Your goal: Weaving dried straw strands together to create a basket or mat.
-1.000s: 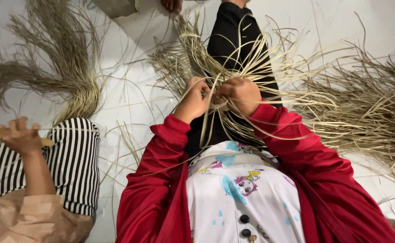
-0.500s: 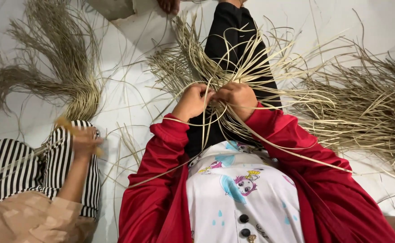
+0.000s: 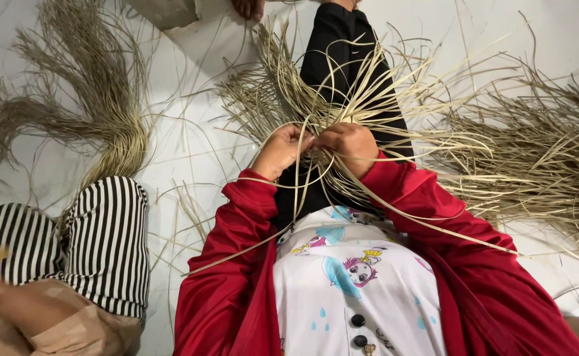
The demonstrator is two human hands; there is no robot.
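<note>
Left hand [image 3: 279, 151] and right hand [image 3: 350, 146] touching, both pinching pale straw strips [image 3: 342, 99] fanning beyond them; striped-clothed person [image 3: 98, 244] left of left hand.

You sit on a pale, smooth floor [image 3: 190, 142], evenly lit with soft shadows. At ten o'clock a swept bundle of dried fibres [image 3: 98, 112] lies on it; at three o'clock, a looser heap [image 3: 546, 158].

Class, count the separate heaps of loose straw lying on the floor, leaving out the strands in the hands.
3: one heap at left above the striped cloth, one beyond the hands beside the black leg, one at right. More may lie outside the frame.
</note>
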